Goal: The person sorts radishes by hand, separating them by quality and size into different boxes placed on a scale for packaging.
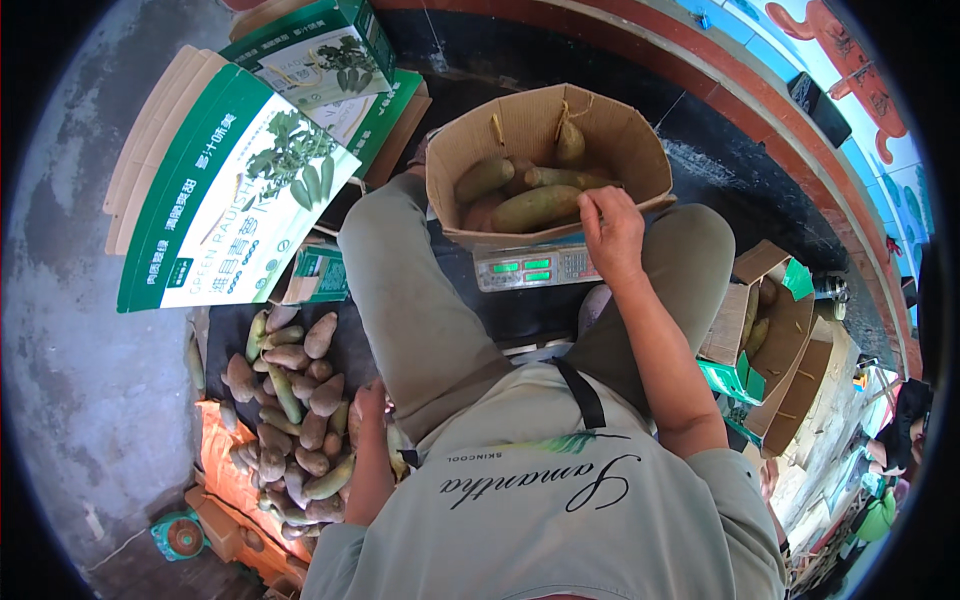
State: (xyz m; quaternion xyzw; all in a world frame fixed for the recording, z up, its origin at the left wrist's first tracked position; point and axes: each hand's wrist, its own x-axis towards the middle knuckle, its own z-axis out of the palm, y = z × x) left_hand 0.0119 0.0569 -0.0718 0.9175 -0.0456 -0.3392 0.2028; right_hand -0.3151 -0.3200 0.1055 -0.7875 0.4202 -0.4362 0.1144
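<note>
An open brown carton stands on a digital scale between my knees. Several radishes lie in it, with one upright against its far wall. My right hand reaches over the carton's near right rim, its fingers closed at the right end of a long green radish. Down by my left thigh, my left hand is at the right edge of a heap of radishes, some green, some brownish with soil. Its fingers are mostly hidden, so what it grips, if anything, does not show.
Green-and-white printed cartons stand at the far left. Another open carton with radishes is beyond my right knee. An orange sheet lies under the heap's left side, near a small green fan-like object. Part of another person shows at far right.
</note>
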